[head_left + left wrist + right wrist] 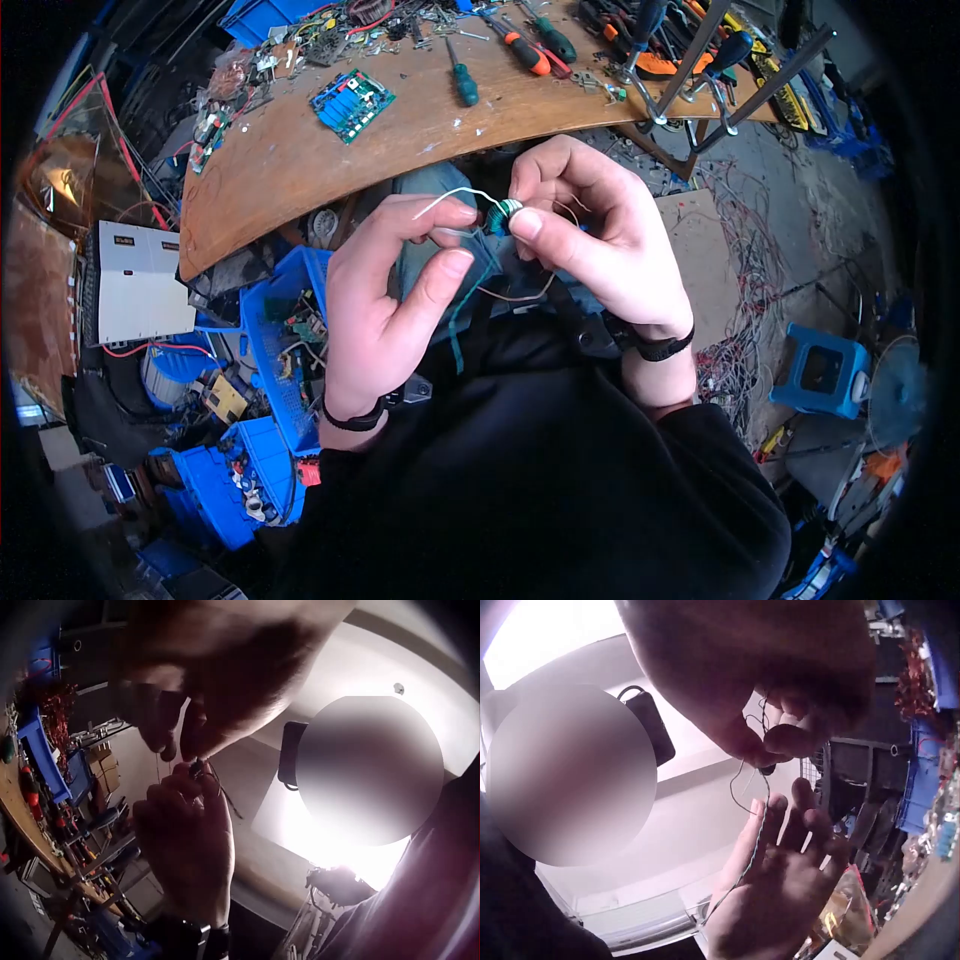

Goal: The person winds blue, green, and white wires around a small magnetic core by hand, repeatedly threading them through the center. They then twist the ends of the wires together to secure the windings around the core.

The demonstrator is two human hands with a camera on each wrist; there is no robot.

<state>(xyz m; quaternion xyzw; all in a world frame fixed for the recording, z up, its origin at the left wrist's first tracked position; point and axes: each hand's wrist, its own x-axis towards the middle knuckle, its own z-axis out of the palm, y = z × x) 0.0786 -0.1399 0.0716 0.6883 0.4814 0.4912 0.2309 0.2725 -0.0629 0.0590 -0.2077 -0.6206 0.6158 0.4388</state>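
My right hand [600,225] pinches a small ring-shaped coil [497,216] between thumb and fingers, in front of my lap. Green and white wire is wound round it. From the coil a white wire end [455,191] arches out over my left index finger, and a twisted green wire [759,847] hangs down. Close beside the coil is my left hand [375,290], its thumb and index finger apart. The right wrist view shows the left hand's fingers [776,825] spread near the coil. Part of the coil is hidden behind the right fingertips.
A wooden bench [420,130] carries a green circuit board [352,104], screwdrivers [464,84] and metal clamps [690,80]. Blue bins [290,350] with parts stand at the left. A blue step stool [820,368] and tangled wires [740,300] lie at the right.
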